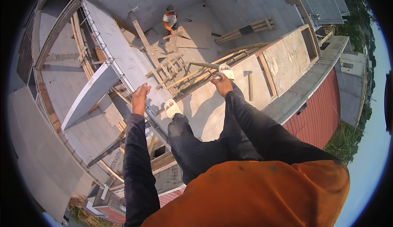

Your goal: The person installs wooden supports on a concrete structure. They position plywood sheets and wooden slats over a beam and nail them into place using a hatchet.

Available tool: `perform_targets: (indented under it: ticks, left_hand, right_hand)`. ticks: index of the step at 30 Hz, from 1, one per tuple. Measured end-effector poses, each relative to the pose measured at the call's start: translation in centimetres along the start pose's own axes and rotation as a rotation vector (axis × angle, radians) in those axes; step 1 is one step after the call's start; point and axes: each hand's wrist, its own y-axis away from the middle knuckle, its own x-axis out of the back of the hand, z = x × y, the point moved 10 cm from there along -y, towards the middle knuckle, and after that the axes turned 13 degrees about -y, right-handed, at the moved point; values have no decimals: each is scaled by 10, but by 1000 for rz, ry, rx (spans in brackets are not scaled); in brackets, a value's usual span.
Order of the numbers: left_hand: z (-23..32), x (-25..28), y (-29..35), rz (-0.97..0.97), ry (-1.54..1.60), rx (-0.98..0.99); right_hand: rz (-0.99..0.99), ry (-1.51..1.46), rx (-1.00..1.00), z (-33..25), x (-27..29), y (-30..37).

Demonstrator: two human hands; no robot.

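Note:
My left hand point(139, 99) is raised over the wall edge at the left, its fingers curled; anything in them is too small to make out. My right hand point(223, 85) is closed in front of my right foot point(226, 72), and what its fingers hold, if anything, I cannot make out. Just beyond it lies a wooden stick or handle point(204, 65) with a dark bent end; whether my hand touches it is unclear. To the right of that hand a hammer point(250, 85) with a wooden handle rests on the pale board point(208, 104) under my feet.
Bamboo poles point(192, 78) and a short bamboo frame point(170, 69) lie along the board's far edge. Below, a co-worker point(170, 20) crouches by a plywood sheet point(194, 35). A drop opens left past the wall with rebar point(98, 34). A framed panel point(286, 61) stands right.

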Motion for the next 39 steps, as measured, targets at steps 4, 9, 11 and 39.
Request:
perform_targets:
  ticks: [4,9,11,39]
  left_hand:
    - [4,-74,-12,-68,442,137]
    - [5,-149,-54,-36,729,239]
    - [16,-177,-76,-73,726,243]
    - [-27,-266,-142,-144,570,280]
  right_hand:
    - [7,-95,19,13,12,-62]
    - [-45,-320,-126,27,27,-128]
    - [-45,-322,-115,34,44,-156]
    - [-58,-417,-298,83,31,-197]
